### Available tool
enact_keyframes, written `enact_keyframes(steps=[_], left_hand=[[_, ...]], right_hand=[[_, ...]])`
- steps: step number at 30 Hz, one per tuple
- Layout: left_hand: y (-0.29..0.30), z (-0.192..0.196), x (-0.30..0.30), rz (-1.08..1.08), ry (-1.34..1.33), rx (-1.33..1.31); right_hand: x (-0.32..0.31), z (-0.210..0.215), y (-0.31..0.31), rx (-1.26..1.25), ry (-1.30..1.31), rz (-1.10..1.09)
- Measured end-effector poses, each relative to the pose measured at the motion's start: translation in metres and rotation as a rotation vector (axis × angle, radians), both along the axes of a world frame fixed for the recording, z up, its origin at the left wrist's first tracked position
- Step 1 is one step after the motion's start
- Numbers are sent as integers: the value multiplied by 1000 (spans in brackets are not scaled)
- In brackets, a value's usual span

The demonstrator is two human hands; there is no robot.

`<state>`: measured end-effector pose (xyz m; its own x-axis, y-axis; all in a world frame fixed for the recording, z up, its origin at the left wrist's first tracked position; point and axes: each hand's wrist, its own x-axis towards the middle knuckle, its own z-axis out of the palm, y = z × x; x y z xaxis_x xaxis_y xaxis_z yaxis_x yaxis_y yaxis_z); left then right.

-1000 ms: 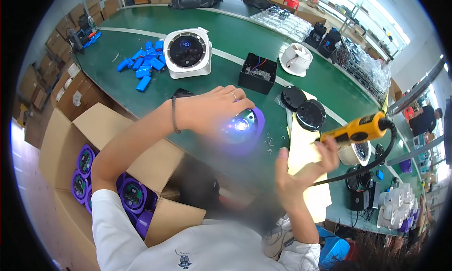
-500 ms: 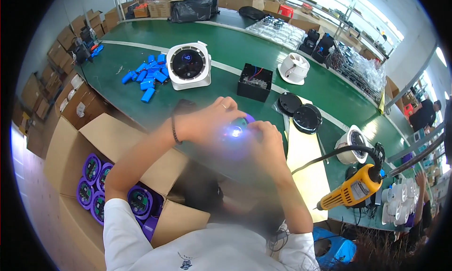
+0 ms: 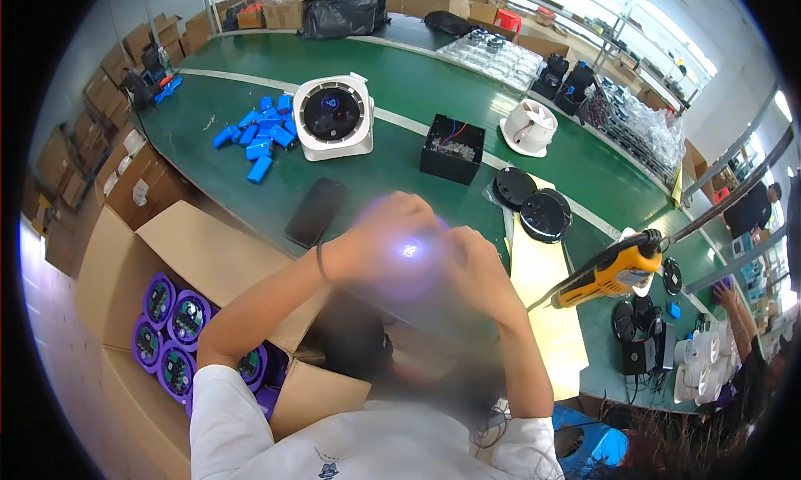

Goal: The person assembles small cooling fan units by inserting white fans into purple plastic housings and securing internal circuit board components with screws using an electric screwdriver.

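Over the table's near edge, both hands are closed round a round purple unit with a glowing display (image 3: 409, 248). A hazy smear in the picture blurs its outline. My left hand (image 3: 380, 236) grips its left and far side, a dark bracelet on the wrist. My right hand (image 3: 477, 267) holds its right side with bent fingers; the fingertips are partly hidden. Left of my left hand, a dark phone (image 3: 316, 212) lies on the table. To the right of my right hand, a yellow paper sheet (image 3: 542, 338) lies under a hanging yellow electric screwdriver (image 3: 609, 280).
Nearby at left, an open carton (image 3: 213, 242) holds several purple round units (image 3: 188, 317). On the green table (image 3: 400, 71) are blue battery packs (image 3: 260, 146), a white fan with a lit display (image 3: 335, 117), a black box (image 3: 452, 149), a white fan housing (image 3: 530, 128) and black discs (image 3: 545, 215).
The lit unit and both hands have come slightly nearer to me, and the phone is now uncovered. The hanging screwdriver has swung up and away. The white fan housing has shifted right and turned.
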<state>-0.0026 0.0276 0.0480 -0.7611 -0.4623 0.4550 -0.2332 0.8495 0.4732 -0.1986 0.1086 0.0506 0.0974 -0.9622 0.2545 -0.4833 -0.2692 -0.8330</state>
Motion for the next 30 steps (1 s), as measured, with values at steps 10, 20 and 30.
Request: enact_keyframes(steps=[10,20,30], left_hand=[[-2,-5,1,-23,66,-33],[0,-8,6,-34,79,-82],[3,-9,1,-11,79,-49]], right_hand=[[-2,-4,2,17,-19,34],[3,11,5,79,-7,71],[-1,-10,3,-70,231,65]])
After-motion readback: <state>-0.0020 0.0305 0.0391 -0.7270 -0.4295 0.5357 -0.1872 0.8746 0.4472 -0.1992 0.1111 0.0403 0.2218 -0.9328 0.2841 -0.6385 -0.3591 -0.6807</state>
